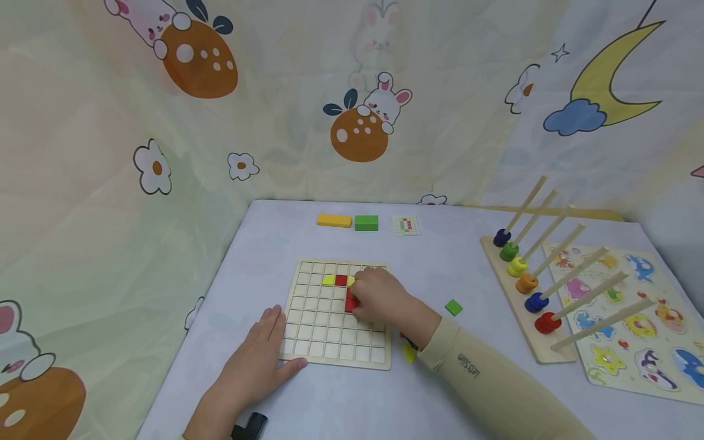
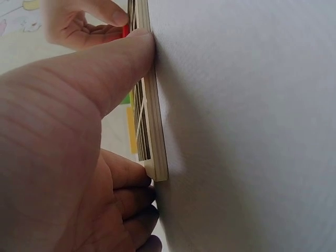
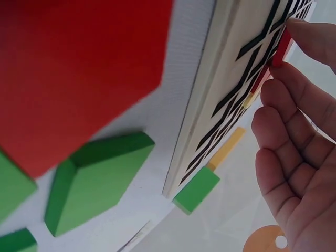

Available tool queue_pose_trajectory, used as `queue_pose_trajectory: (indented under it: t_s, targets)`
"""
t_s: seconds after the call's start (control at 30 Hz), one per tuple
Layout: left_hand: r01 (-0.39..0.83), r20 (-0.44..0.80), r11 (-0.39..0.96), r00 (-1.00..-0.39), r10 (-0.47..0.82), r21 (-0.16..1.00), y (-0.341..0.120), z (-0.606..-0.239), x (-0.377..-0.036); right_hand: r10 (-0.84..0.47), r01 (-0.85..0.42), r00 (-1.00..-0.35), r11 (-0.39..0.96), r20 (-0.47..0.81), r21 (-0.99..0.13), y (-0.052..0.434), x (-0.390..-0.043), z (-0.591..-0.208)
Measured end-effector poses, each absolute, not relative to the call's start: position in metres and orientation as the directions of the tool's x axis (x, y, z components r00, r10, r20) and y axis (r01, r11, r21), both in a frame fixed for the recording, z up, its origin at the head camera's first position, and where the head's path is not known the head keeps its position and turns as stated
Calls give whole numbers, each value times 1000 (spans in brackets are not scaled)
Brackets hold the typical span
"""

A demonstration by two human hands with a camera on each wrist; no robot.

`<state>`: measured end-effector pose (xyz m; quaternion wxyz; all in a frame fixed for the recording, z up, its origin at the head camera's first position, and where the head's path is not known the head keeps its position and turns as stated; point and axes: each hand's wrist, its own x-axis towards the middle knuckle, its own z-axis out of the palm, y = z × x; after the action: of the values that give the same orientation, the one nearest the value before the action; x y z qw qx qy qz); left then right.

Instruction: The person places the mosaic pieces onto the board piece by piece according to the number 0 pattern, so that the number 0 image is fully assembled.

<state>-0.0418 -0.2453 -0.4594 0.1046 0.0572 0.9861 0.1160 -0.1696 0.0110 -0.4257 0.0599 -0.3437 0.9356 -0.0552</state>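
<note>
A wooden grid board [image 1: 308, 349] lies flat on the table. My right hand [image 1: 378, 295] is over its right half and pinches a red square tile [image 3: 282, 48] between thumb and index finger, right at the grid. In the head view, that hand partly covers a yellow tile [image 1: 351, 281] and the red tiles [image 1: 350, 304] below it. Left of these sit another yellow tile [image 1: 328, 280] and a red one [image 1: 341, 280]. With fingers stretched along the board's left edge, my left hand [image 1: 258, 351] rests its thumb [image 2: 131, 55] on the front edge.
A green tile [image 1: 453, 307] and a yellow tile [image 1: 409, 352] lie right of the board. Behind it are a yellow block [image 1: 333, 220], a green block [image 1: 366, 223] and a pattern card [image 1: 406, 225]. A peg stand [image 1: 557, 353] and a picture puzzle [image 1: 627, 384] occupy the right side.
</note>
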Motion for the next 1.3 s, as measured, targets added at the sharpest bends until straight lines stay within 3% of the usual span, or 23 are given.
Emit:
queue_pose_trajectory:
  t_s: [1.3]
  targets:
    - [101,-181,966,-973,146,236,-246,-461,-42,-629,-614,-773,774,-84,-154,9,-170,-427]
